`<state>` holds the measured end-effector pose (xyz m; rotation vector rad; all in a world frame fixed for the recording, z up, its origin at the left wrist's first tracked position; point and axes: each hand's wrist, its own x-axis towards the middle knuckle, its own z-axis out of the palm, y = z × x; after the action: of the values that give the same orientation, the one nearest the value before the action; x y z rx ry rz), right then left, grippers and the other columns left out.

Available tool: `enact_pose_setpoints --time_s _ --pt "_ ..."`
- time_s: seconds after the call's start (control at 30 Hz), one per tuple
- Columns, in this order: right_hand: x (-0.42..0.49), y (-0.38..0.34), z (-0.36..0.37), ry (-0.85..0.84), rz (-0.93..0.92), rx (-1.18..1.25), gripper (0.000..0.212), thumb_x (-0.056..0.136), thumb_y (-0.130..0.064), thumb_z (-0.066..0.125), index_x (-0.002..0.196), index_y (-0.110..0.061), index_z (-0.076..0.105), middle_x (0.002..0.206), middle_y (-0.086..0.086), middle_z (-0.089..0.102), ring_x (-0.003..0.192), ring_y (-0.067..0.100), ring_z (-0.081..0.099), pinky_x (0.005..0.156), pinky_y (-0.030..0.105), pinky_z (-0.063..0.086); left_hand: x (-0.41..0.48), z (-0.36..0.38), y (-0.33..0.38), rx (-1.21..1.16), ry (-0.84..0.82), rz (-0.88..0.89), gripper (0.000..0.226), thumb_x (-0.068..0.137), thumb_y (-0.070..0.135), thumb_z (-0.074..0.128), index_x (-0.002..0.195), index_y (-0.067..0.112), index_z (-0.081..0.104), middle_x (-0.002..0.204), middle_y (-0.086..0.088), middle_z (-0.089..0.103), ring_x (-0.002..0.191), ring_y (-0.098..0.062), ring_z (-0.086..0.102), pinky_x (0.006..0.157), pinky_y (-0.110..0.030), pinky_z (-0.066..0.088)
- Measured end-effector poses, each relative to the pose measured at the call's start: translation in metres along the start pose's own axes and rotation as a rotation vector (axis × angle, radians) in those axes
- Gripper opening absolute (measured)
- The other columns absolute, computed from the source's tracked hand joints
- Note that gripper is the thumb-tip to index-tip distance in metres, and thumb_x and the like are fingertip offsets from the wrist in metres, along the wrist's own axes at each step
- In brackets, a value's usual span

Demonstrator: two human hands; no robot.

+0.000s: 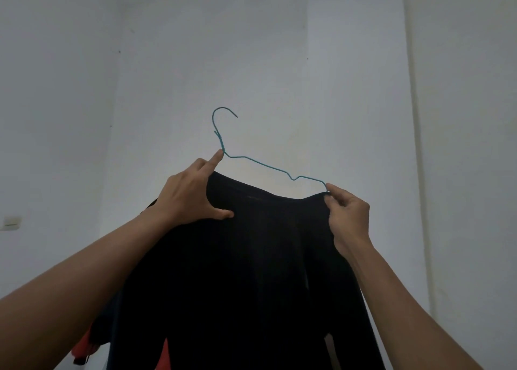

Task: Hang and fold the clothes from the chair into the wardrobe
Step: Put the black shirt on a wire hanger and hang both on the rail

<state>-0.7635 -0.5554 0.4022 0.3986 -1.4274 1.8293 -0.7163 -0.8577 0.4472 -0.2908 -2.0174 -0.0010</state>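
The black garment (251,257) hangs below the teal wire hanger (268,166). The left hand (187,199) grips cloth just beneath the hanger's neck; the right hand (347,210) pinches the hanger's opposite end.

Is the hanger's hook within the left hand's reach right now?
Likely yes: the left hand has its forefinger on the hanger just below the hook, which stands bare; that hand also holds the black garment.

A plain white wall (279,48) fills the frame. At the left edge, just below mid-height, a cream light switch (11,222) is mounted on it. 2 small dark specks mark the upper wall, 1 left of centre (119,51) and 1 right of centre (307,58). A vertical ridge (416,117) runs down the right side.
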Motion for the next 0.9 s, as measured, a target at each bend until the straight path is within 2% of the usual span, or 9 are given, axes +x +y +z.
enact_pose_setpoints --time_s 0.07,0.17,0.27,0.33,0.47,0.6,0.7,0.9 --pt "0.0 0.002 -0.003 -0.007 -0.004 -0.012 0.026 0.097 -0.004 0.059 0.117 -0.014 0.072 0.103 -0.016 0.07 0.091 -0.008 0.064 0.079 0.006 0.049 0.001 0.0 0.002 0.021 -0.023 0.005 0.142 0.045 0.081 0.076 0.158 0.025 0.011 0.117 0.0 0.051 0.087 -0.025 0.061 0.069 -0.034 0.051" --pt "0.001 0.005 -0.011 -0.046 -0.024 -0.06 0.025 0.098 -0.003 0.058 0.112 -0.015 0.075 0.105 -0.01 0.073 0.097 -0.002 0.066 0.091 0.017 0.052 0.002 -0.001 0.001 0.053 -0.044 0.011 0.152 0.036 0.085 0.076 0.158 0.025 0.007 0.119 -0.001 0.048 0.082 -0.026 0.06 0.064 -0.033 0.047" --pt "0.005 0.005 -0.017 -0.067 -0.016 -0.065 0.024 0.098 -0.004 0.058 0.109 -0.014 0.075 0.102 -0.009 0.073 0.097 0.003 0.067 0.093 0.023 0.054 0.002 -0.001 0.001 0.044 -0.048 0.036 0.159 0.034 0.082 0.08 0.157 0.032 -0.009 0.107 0.002 0.04 0.064 -0.023 0.052 0.056 -0.032 0.044" --pt "0.008 0.006 -0.019 -0.07 0.007 -0.04 0.023 0.098 -0.004 0.058 0.108 -0.014 0.076 0.101 -0.006 0.073 0.097 0.008 0.069 0.09 0.026 0.056 0.003 -0.001 0.004 0.055 -0.061 0.062 0.156 0.037 0.08 0.081 0.154 0.04 -0.015 0.103 0.003 0.035 0.056 -0.02 0.047 0.052 -0.03 0.042" --pt "0.011 0.007 -0.024 -0.11 0.007 -0.034 0.026 0.098 -0.003 0.057 0.099 -0.02 0.076 0.098 -0.005 0.074 0.095 0.012 0.07 0.086 0.025 0.056 0.008 0.0 0.006 0.083 -0.089 0.045 0.14 0.04 0.077 0.081 0.153 0.046 0.004 0.096 0.003 0.036 0.055 -0.02 0.048 0.052 -0.03 0.04" --pt "0.014 0.005 -0.028 -0.152 -0.021 -0.038 0.028 0.097 -0.002 0.058 0.097 -0.022 0.077 0.095 -0.006 0.076 0.089 0.009 0.072 0.084 0.026 0.058 0.007 0.002 0.002 0.019 -0.068 0.034 0.129 0.037 0.075 0.082 0.146 0.042 0.022 0.09 0.003 0.042 0.061 -0.023 0.054 0.057 -0.036 0.049" --pt "0.017 0.004 -0.028 -0.154 -0.027 -0.042 0.022 0.096 -0.004 0.061 0.1 -0.021 0.075 0.097 0.0 0.075 0.089 0.013 0.072 0.082 0.029 0.059 0.006 0.005 -0.002 -0.011 -0.065 0.035 0.129 0.036 0.077 0.082 0.145 0.039 0.026 0.092 0.003 0.045 0.068 -0.023 0.056 0.063 -0.038 0.053" --pt "0.021 0.008 -0.025 -0.146 -0.008 -0.09 0.02 0.095 -0.004 0.062 0.094 -0.02 0.075 0.095 0.002 0.075 0.089 0.016 0.072 0.08 0.029 0.059 0.006 0.01 -0.008 -0.085 -0.064 0.047 0.128 0.034 0.077 0.083 0.143 0.038 0.027 0.106 0.0 0.052 0.084 -0.025 0.06 0.072 -0.045 0.056"
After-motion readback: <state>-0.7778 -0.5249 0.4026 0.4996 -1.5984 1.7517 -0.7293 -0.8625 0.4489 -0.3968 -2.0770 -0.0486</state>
